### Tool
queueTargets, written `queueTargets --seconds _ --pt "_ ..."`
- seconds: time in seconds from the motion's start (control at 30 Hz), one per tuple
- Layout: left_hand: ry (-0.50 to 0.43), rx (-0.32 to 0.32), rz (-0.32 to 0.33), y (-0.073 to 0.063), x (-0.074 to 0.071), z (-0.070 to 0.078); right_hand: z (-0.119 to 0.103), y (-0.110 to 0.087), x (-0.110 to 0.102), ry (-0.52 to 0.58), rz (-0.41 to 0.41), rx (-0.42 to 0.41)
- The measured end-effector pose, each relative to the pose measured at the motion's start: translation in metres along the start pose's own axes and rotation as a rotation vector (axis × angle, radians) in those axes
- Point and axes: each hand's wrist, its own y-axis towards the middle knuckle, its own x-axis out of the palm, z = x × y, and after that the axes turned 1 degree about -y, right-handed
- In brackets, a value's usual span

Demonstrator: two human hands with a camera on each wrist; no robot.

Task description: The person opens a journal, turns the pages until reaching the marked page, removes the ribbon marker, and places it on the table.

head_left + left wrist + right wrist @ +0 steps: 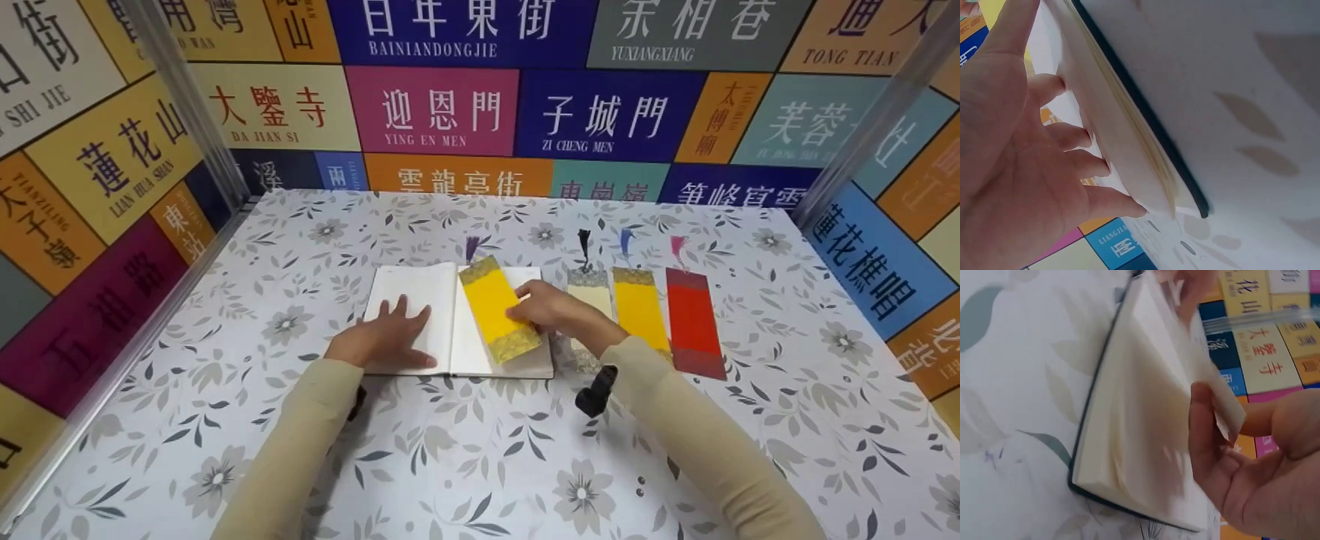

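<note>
An open notebook [409, 315] with blank white pages and a dark cover lies on the table. My left hand [386, 337] rests on its left page with fingers spread; the left wrist view shows that hand [1033, 152] flat along the page edges [1129, 135]. Over the right page, my right hand [544, 306] pinches a yellow bookmark [495, 311] by its right edge, between thumb and fingers. The bookmark is tilted, with patterned ends and a purple tassel [472, 247]. In the right wrist view, the right hand [1252, 461] holds a pale strip above the notebook [1145, 427].
Right of the notebook lie a cream bookmark [589, 279] partly under the right forearm, another yellow bookmark [637, 304] and a red bookmark [694, 319], each with a tassel. A floral cloth [480, 450] covers the table. Panels with Chinese lettering [442, 109] stand behind and beside it.
</note>
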Motion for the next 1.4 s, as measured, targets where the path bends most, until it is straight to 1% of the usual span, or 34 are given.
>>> queueTargets --seconds 0.07,0.13,0.2,0.33,0.47,0.53,0.63,0.8,0.87,0.97,1.1,1.2,1.3,1.4 --pt "0.004 0.002 -0.001 0.000 0.000 0.000 0.003 -0.002 -0.010 0.083 -0.028 0.016" --pt "0.008 0.006 -0.001 0.000 0.000 0.000 0.005 -0.003 -0.020 0.121 -0.030 0.014" --pt "0.009 0.014 0.002 0.001 0.000 0.000 0.008 -0.005 -0.029 0.138 -0.010 0.003" --pt "-0.005 0.033 0.011 0.000 0.000 0.002 0.014 -0.010 -0.046 0.164 0.064 -0.034" --pt "-0.014 0.035 0.013 -0.002 0.001 0.004 0.022 -0.015 -0.064 0.201 0.173 -0.053" --pt "-0.015 0.038 0.013 -0.002 0.001 0.005 0.027 -0.017 -0.075 0.218 0.235 -0.045" --pt "-0.015 0.039 0.015 -0.001 0.001 0.005 0.037 -0.019 -0.094 0.243 0.339 -0.017" --pt "-0.011 0.026 0.013 -0.001 0.001 0.001 0.058 -0.018 -0.124 0.354 0.492 0.012" --pt "-0.010 0.030 0.012 -0.001 0.001 0.000 0.067 -0.017 -0.134 0.407 0.544 0.027" --pt "-0.016 0.033 0.018 -0.001 0.001 -0.001 0.079 -0.015 -0.147 0.450 0.612 0.074" --pt "-0.010 0.024 0.019 -0.001 0.001 -0.001 0.097 -0.017 -0.163 0.487 0.653 0.125" --pt "-0.003 0.030 0.021 -0.001 0.003 -0.001 0.112 -0.022 -0.175 0.499 0.685 0.129" --pt "0.000 0.031 0.023 -0.001 0.004 0.000 0.127 -0.027 -0.188 0.498 0.709 0.155" --pt "-0.006 0.030 0.022 -0.001 0.003 0.000 0.142 -0.031 -0.200 0.524 0.721 0.207"
